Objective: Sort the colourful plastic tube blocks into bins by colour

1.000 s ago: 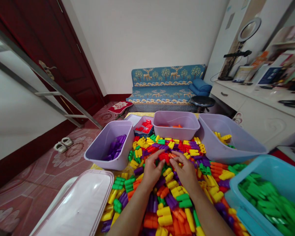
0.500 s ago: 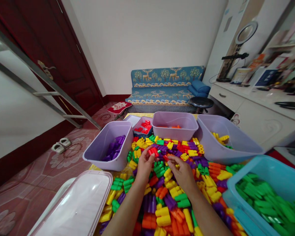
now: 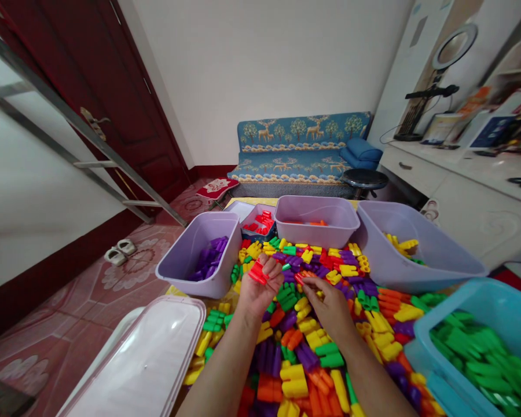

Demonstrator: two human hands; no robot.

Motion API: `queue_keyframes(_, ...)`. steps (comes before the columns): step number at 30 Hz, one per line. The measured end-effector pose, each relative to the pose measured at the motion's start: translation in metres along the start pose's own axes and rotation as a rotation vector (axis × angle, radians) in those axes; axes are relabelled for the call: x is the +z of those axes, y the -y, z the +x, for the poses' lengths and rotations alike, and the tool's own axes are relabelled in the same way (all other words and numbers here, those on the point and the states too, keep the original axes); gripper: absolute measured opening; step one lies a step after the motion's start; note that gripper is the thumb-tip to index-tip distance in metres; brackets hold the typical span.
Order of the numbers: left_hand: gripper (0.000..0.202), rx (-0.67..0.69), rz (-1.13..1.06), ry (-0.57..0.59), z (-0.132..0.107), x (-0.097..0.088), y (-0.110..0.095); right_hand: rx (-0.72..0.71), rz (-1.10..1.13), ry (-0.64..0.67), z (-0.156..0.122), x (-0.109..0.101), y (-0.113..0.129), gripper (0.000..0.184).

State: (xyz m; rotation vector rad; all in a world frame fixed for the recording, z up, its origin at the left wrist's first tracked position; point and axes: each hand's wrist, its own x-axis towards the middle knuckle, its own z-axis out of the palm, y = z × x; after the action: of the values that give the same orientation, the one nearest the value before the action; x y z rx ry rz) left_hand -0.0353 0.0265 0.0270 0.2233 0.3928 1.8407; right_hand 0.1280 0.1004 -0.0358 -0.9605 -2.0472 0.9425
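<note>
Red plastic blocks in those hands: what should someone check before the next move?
1. Bright red plastic block on the palm-up left hand: ok, it rests across the fingers.
2. Right hand on a small red piece: cannot tell, the fingertips hide how firmly it is held.
3. Small lilac tray of red blocks beyond the pile: ok, uncovered and in view.
4. Lilac plastic tub of purple blocks beside the left hand: ok, its wall stands apart from the hand.
</note>
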Motion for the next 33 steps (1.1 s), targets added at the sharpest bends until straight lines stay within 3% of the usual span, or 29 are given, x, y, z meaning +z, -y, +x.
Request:
queue_keyframes(4,0.023,-0.043,-0.024,-0.015,-0.008,0.007,0.002,-0.001,-0.016,0.006,0.000,0.000,0.000,0.024)
queue_keyframes(10,0.021,-0.076,-0.100,0.065,-0.011,0.010,0.002,0.018,-0.007,0.017,0.001,0.000,-0.001,0.023)
queue_keyframes(14,0.007,-0.323,0.010,0.042,-0.004,0.000,0.006,-0.073,0.045,-0.017,0.000,-0.004,0.008,0.029)
queue_keyframes(17,0.018,-0.464,0.203,-0.056,0.002,-0.008,0.016,-0.258,0.077,-0.040,-0.002,-0.008,0.020,0.042)
queue_keyframes(19,0.025,-0.436,0.330,-0.134,0.003,-0.009,0.024,-0.328,0.085,-0.020,-0.003,-0.009,0.026,0.042)
queue_keyframes(21,0.032,-0.387,0.456,-0.158,0.001,-0.007,0.031,-0.341,0.090,0.000,-0.004,-0.009,0.030,0.030)
queue_keyframes(24,0.039,-0.320,0.593,-0.137,-0.004,-0.002,0.035,-0.287,0.122,-0.038,-0.003,-0.011,0.032,0.012)
queue_keyframes(27,0.038,-0.258,0.659,-0.168,-0.007,-0.001,0.031,-0.196,0.169,-0.123,0.000,-0.016,0.033,0.014)
queue_keyframes(30,0.038,-0.255,0.587,-0.168,-0.006,-0.003,0.026,-0.176,0.218,-0.129,0.002,-0.018,0.037,0.012)
queue_keyframes(33,0.047,-0.287,0.369,-0.100,-0.005,-0.005,0.021,-0.198,0.260,-0.090,0.002,-0.017,0.039,0.013)
